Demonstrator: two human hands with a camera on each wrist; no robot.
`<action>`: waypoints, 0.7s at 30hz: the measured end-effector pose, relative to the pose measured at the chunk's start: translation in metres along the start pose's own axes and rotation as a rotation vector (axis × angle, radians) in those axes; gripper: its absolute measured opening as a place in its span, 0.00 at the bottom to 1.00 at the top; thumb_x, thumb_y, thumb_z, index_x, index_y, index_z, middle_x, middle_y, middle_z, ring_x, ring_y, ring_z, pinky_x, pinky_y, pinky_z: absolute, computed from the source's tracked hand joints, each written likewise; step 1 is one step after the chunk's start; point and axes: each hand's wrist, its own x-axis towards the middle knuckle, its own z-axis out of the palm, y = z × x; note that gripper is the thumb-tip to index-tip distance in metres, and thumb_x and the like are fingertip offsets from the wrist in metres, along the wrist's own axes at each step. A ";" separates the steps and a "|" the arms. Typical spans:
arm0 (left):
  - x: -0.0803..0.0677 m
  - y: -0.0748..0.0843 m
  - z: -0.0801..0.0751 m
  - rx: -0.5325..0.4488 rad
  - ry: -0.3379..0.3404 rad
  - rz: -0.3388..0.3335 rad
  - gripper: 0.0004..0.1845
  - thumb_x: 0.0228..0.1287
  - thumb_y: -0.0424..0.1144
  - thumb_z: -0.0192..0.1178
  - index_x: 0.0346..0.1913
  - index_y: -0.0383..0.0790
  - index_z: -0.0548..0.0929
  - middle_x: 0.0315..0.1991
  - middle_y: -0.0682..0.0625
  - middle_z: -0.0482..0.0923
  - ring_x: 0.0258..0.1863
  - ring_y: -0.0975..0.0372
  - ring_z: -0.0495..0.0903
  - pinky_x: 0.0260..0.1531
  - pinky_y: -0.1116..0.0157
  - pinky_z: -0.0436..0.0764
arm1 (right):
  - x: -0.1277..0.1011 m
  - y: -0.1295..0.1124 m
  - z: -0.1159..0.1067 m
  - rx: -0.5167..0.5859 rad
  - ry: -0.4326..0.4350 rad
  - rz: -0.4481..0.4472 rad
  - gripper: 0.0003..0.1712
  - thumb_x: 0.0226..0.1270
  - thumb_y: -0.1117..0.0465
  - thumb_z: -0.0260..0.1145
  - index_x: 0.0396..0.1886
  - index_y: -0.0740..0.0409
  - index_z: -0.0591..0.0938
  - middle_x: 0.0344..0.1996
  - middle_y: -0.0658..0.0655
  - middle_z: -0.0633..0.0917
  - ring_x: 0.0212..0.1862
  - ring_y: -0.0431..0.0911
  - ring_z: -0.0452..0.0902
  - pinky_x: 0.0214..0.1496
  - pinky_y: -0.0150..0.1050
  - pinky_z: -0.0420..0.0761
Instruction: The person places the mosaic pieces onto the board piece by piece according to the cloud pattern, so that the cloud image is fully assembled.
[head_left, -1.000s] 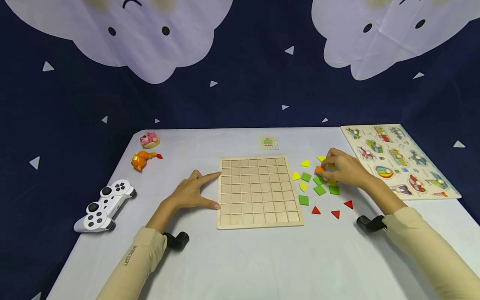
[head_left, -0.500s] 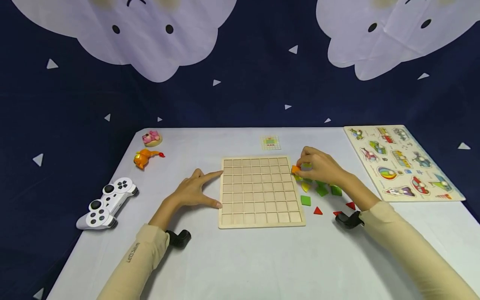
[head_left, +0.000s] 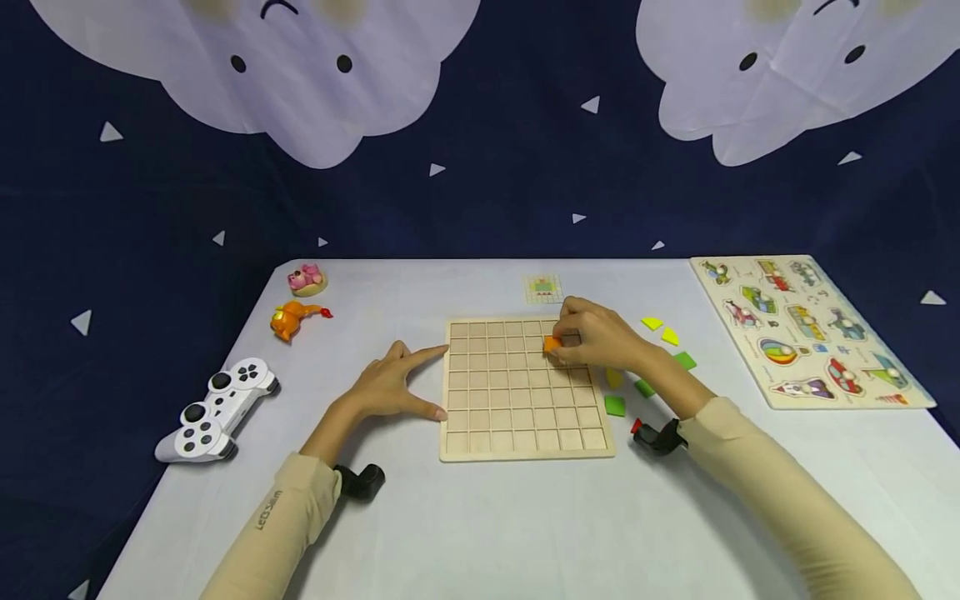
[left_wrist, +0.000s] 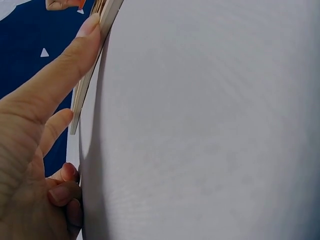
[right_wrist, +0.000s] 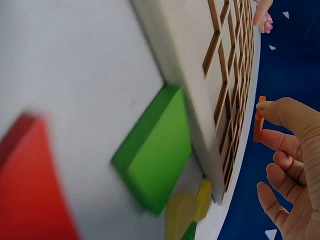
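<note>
Two hands work at a pale surface (head_left: 480, 533) set against a dark blue backdrop with white cloud shapes. At the far left lies a white game controller (head_left: 213, 410). Behind it, near the back left corner, sit an orange toy figure (head_left: 294, 318) and a pink toy figure (head_left: 305, 278) just beyond it.

Moving right, the left hand (head_left: 390, 387) rests flat on the surface with fingers spread and straight, holding nothing. Its forefinger and thumb touch the left edge of a wooden grid board (head_left: 517, 417), which lies in the middle of the surface. The left wrist view shows the forefinger tip (left_wrist: 90, 27) pressed against the board's edge.

Over the upper right part of the board, the right hand (head_left: 600, 337) pinches a small orange tile (head_left: 552, 343) between thumb and fingertips, its grip closed on the tile. The tile sits just above the grid cells; whether it touches the board cannot be told. The right wrist view shows the tile held on edge (right_wrist: 258, 120).

Behind the board lies a small pattern card (head_left: 543, 288). Right of the board, loose pieces are scattered: yellow pieces (head_left: 660, 329), green tiles (head_left: 615, 406) and a red triangle (head_left: 636, 426), several partly hidden by the right forearm. At the far right lies a picture puzzle board (head_left: 806, 329).
</note>
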 end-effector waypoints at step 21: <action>0.001 -0.001 0.001 0.003 0.012 0.008 0.59 0.33 0.66 0.79 0.75 0.63 0.64 0.39 0.49 0.61 0.34 0.58 0.63 0.36 0.62 0.61 | 0.033 -0.018 0.018 -0.086 0.006 -0.145 0.11 0.55 0.57 0.77 0.34 0.59 0.90 0.33 0.52 0.76 0.34 0.42 0.68 0.38 0.37 0.74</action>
